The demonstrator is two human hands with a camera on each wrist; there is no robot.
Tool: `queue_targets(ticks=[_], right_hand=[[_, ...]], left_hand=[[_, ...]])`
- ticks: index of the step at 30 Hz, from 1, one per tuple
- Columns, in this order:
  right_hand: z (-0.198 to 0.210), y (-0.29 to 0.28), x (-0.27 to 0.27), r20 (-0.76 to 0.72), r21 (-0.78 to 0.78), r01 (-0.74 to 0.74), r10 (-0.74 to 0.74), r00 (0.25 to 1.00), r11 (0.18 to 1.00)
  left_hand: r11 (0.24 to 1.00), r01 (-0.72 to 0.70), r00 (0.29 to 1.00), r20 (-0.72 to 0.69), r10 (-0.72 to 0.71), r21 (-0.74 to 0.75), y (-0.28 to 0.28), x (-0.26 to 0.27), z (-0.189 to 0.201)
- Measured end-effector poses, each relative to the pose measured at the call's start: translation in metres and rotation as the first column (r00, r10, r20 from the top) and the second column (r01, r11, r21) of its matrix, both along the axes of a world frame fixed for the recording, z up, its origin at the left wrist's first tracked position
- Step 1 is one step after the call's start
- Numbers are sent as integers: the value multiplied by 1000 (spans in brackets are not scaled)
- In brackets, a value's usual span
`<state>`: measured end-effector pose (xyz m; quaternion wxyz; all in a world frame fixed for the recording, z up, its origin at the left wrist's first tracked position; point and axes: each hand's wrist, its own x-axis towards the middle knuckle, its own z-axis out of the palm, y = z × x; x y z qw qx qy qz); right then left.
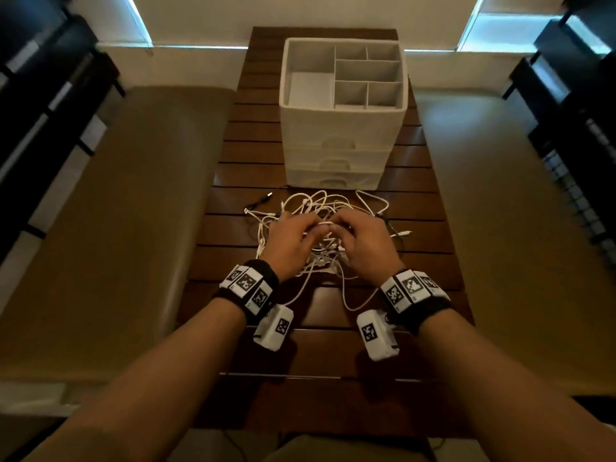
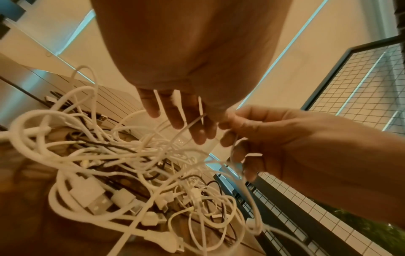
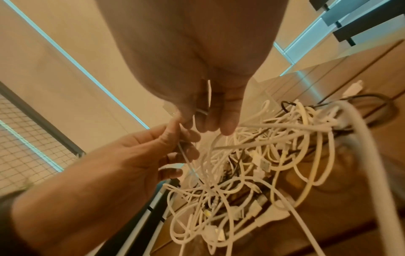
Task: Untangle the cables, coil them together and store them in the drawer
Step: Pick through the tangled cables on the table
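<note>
A tangle of white cables (image 1: 320, 205) with a few black ones lies on the wooden slatted table (image 1: 320, 331), just in front of a white drawer unit (image 1: 333, 128). All three drawers of the unit are closed. Both hands hover over the heap with fingertips nearly meeting. My left hand (image 1: 300, 235) pinches a thin white cable between thumb and forefinger (image 3: 175, 128). My right hand (image 1: 356, 235) curls its fingers (image 2: 238, 138) round the same thin strand. The heap (image 2: 131, 164) (image 3: 263, 164) hangs loosely below, with several USB plugs showing.
The unit's top is an open tray of empty compartments (image 1: 366, 71). A black cable end (image 1: 263, 200) strays to the left of the heap. Beige cushioned benches flank the table (image 1: 116, 228) (image 1: 520, 228). A dark wire-grid rack (image 1: 573, 181) stands at the right.
</note>
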<state>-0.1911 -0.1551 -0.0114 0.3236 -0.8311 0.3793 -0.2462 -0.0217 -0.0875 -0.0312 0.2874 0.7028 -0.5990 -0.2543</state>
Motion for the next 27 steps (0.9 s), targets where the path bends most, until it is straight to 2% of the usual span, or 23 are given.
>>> queue_targets(ticks=[1,3,6,10,12,13,16,18,20,24,27], right_hand=[[5,2,0,35,-15,2,-1,999,1000],[16,5,1,101,-63,1,5,995,998],[37,6,7,210,-124,61,-34,977,990],[61,7,10,359,-187,194,-116,926,963],[61,7,8,397,-166,231,-149,905,959],[57,5,6,366,-123,228,-169,915,966],[46,-7,-3,152,17,194,-194,969,981],[51,-10,-9,162,25,193,-194,968,981],[68,-9,-9,268,-2,223,-214,939,975],[107,-5,-7,477,-7,237,-205,854,972],[126,-5,-11,573,-109,302,-188,798,947]], left_hand=[[999,0,999,-39,-1,-34,2,0,2],[995,-4,979,-203,-15,-95,7,-3,4],[994,-58,927,-374,20,-92,11,-6,-2],[990,-123,933,-347,92,-68,7,1,-10],[982,-164,922,-369,120,-91,0,7,0],[977,-187,909,-396,132,-104,-3,10,10],[954,-214,893,-439,103,-211,-12,17,56],[927,-182,903,-429,26,-328,-17,19,89],[912,-134,903,-427,-49,-388,-23,20,106],[973,-33,904,-422,-69,-229,-26,16,77],[992,41,935,-345,-79,-116,-18,15,46]])
